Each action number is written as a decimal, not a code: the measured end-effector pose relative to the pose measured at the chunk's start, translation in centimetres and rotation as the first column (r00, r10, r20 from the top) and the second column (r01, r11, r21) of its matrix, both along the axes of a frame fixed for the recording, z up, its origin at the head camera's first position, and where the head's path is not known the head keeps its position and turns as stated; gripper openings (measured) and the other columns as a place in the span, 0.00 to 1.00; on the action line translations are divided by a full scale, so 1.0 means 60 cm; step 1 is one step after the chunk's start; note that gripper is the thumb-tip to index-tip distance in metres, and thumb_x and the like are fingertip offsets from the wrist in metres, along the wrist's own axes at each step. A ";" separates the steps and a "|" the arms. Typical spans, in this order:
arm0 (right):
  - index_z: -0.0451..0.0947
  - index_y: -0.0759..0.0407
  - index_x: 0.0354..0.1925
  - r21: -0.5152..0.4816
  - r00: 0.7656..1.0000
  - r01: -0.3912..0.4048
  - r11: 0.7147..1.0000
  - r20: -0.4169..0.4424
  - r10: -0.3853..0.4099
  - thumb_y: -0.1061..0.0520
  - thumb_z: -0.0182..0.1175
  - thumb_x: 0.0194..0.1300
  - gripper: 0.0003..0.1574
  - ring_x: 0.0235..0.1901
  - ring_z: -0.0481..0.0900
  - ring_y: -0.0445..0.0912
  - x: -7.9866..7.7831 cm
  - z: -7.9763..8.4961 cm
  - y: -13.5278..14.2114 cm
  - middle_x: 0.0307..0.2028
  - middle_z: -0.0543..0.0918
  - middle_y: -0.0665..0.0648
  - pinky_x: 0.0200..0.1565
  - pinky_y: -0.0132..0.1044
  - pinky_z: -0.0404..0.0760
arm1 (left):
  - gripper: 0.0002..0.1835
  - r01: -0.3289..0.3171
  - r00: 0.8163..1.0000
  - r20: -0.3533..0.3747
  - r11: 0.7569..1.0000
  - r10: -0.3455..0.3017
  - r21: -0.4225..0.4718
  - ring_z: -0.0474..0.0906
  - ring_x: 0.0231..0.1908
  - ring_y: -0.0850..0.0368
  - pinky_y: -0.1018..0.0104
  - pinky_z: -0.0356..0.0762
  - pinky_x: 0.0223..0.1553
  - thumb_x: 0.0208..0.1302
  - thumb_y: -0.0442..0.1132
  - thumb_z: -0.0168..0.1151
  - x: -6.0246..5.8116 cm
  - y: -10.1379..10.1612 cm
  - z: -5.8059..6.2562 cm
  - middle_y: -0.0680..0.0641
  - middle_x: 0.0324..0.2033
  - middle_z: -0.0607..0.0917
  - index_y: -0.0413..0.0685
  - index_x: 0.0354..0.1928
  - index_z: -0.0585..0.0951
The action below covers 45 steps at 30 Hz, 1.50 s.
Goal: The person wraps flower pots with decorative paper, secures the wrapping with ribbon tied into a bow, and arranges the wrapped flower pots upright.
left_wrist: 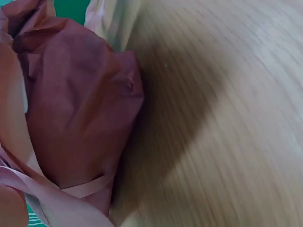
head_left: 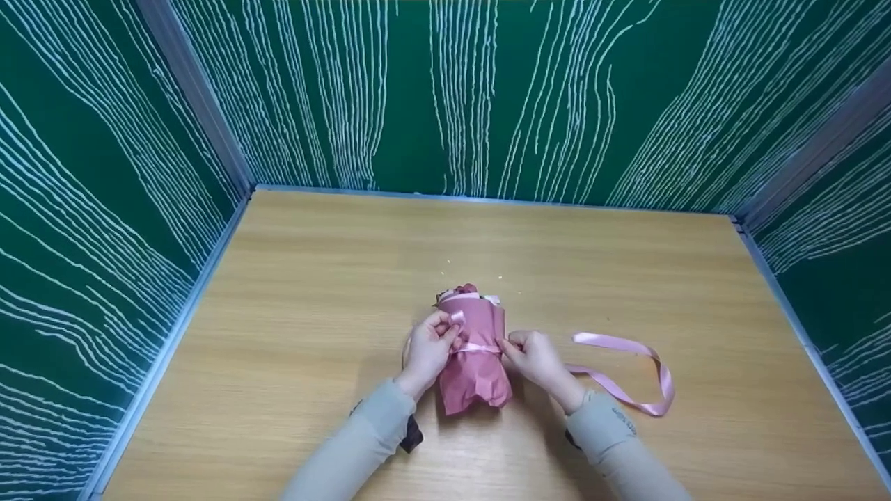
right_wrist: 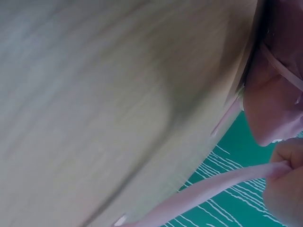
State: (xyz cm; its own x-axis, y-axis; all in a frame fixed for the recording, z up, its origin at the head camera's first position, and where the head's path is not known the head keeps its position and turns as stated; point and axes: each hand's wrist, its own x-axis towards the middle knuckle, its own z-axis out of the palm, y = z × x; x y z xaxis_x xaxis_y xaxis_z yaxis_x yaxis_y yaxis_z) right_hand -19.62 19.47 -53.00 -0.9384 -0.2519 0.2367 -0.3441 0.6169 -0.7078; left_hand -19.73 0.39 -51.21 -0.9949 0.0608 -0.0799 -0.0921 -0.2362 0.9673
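A small bouquet in dusky pink wrapping paper (head_left: pixel 473 386) lies on the table, its dark red flower tops (head_left: pixel 468 288) pointing away from me. A pale pink satin ribbon (head_left: pixel 479 348) circles its middle. At the bouquet's left side my left hand (head_left: pixel 428 353) pinches the ribbon, and a short end sticks out above the fingers. On the other side my right hand (head_left: pixel 537 358) pinches the ribbon between thumb and finger; the right wrist view shows a ribbon length (right_wrist: pixel 208 189) running from that grip. The left wrist view shows the crumpled lower wrapping (left_wrist: pixel 80 104) close up.
The ribbon's long tail (head_left: pixel 665 393) curls over the wooden table (head_left: pixel 313 278) right of my right hand. Tiny pale scraps (head_left: pixel 500 277) lie beyond the bouquet. Green panels with white wavy lines (head_left: pixel 411 90) border the table at the back and both sides.
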 end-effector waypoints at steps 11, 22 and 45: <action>0.63 0.65 0.12 -0.144 0.974 -0.002 0.990 0.224 0.035 0.60 0.59 0.64 0.27 0.14 0.56 0.32 -0.004 -0.008 0.009 0.11 0.59 0.43 0.20 0.23 0.55 | 0.03 0.022 0.990 -0.135 0.981 -0.049 -0.194 0.71 0.22 0.61 0.77 0.72 0.23 0.68 0.24 0.44 0.022 0.003 0.031 0.28 0.34 0.82 0.31 0.35 0.67; 0.71 0.53 0.25 -0.396 0.796 -0.085 0.914 0.525 0.302 0.58 0.53 0.70 0.14 0.22 0.61 0.38 -0.006 0.017 0.126 0.19 0.64 0.44 0.28 0.29 0.64 | 0.03 -0.004 0.972 -0.226 0.964 -0.058 -0.264 0.73 0.24 0.58 0.76 0.74 0.25 0.69 0.24 0.44 0.033 0.004 0.044 0.30 0.34 0.83 0.33 0.37 0.67; 0.79 0.66 0.36 -0.366 0.942 -0.234 0.901 0.145 0.304 0.68 0.54 0.65 0.06 0.37 0.73 0.36 -0.035 0.098 0.169 0.35 0.77 0.50 0.41 0.27 0.73 | 0.03 -0.051 0.963 -0.264 0.935 -0.047 -0.350 0.71 0.25 0.59 0.76 0.72 0.26 0.67 0.24 0.47 0.041 0.009 0.048 0.33 0.27 0.76 0.32 0.36 0.70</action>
